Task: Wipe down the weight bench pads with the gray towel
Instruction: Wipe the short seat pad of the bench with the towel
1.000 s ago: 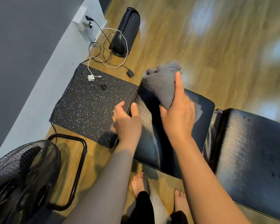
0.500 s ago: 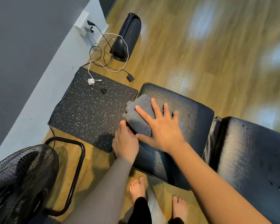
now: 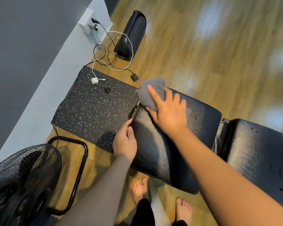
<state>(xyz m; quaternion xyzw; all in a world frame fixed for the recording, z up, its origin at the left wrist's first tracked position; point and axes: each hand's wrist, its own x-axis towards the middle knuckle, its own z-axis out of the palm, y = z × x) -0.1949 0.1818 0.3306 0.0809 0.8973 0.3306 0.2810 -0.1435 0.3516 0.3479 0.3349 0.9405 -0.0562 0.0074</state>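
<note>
The right hand lies flat with its fingers straight and spread, pressing the gray towel onto the far left corner of the near bench pad; the bunched towel hangs a little over that corner's edge. The left hand grips the pad's left edge, thumb on top and the other fingers curled down over the side, where I cannot see their tips. A second black pad sits just to the right, with a narrow gap between the two. Left of the bench a speckled black mat lies on the wooden floor, a white charger plug and its cable on it. A black speaker stands beyond, and a black fan sits at near left. Bare feet stand below the pad.
</note>
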